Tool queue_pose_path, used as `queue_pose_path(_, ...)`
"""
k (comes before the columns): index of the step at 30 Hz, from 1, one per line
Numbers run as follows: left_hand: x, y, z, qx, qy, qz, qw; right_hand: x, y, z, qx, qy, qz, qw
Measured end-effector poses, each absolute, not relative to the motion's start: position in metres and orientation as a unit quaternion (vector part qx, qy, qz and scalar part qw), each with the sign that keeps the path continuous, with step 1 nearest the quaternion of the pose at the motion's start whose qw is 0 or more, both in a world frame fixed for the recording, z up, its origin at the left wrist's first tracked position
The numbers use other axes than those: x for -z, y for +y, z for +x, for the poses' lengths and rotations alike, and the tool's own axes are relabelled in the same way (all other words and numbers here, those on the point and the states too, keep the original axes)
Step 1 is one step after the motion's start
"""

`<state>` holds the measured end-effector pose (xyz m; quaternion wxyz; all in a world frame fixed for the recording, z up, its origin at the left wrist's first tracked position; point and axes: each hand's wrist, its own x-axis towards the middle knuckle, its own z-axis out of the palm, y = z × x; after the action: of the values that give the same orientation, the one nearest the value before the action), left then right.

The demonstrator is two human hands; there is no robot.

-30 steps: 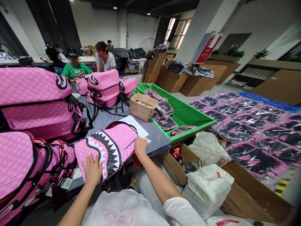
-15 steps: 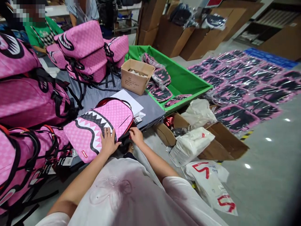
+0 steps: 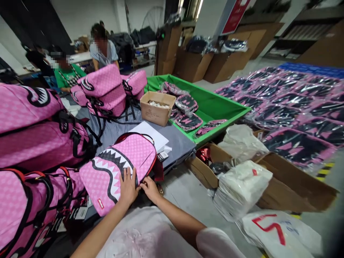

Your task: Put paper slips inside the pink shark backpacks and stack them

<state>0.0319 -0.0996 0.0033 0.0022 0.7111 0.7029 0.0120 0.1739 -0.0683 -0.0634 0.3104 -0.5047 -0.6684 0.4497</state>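
A pink checkered backpack with a black-and-white shark-mouth print lies front side up at the near edge of the grey-covered table. Flat on the print rests my left hand, fingers apart and thumb toward the bag's side. My right hand pinches the backpack's side edge beside that thumb. Whether a zipper pull sits between its fingertips is hidden. Red trim shows along this edge. By the top of the bag are a black-and-white tag and a white paper sheet.
Stacked pink backpacks crowd the left. A small carton stands before a green bin with bagged backpacks. At right are an open cardboard box, white plastic bags and rows of wrapped backpacks. Co-workers are behind.
My right hand has moved down along the backpack's side, close to my left thumb. The left hand stays flat on the print. The camera view has tilted upward, showing more of the room.
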Motion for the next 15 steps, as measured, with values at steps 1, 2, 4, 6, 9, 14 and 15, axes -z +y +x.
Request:
queue_pose_path(1, 0.001, -0.100, 0.032, -0.020, 0.706, 0.708, -0.009, 0.065, -0.068, 0.177, -0.427, -0.684, -0.501, 0.313)
queue_pose_path(2, 0.004, -0.100, 0.032, -0.026, 0.709, 0.705, -0.018, 0.067, -0.068, 0.179, -0.406, -0.703, -0.496, 0.308)
queue_pose_path(4, 0.010, -0.100, 0.032, -0.033, 0.713, 0.700, -0.028, 0.067, -0.069, 0.187, -0.356, -0.758, -0.475, 0.271)
queue_pose_path(6, 0.013, -0.102, 0.033, -0.034, 0.716, 0.696, -0.028, 0.061, -0.063, 0.199, -0.285, -0.812, -0.459, 0.222)
queue_pose_path(9, 0.016, -0.104, 0.038, -0.029, 0.722, 0.691, -0.021, 0.039, -0.025, 0.226, -0.195, -0.800, -0.539, 0.178)
queue_pose_path(14, 0.009, -0.104, 0.040, -0.015, 0.729, 0.685, 0.003, -0.032, 0.076, 0.252, -0.133, -0.719, -0.670, 0.131)
queue_pose_path(15, 0.004, -0.105, 0.035, -0.020, 0.732, 0.681, 0.017, -0.050, 0.088, 0.250, -0.135, -0.726, -0.658, 0.144)
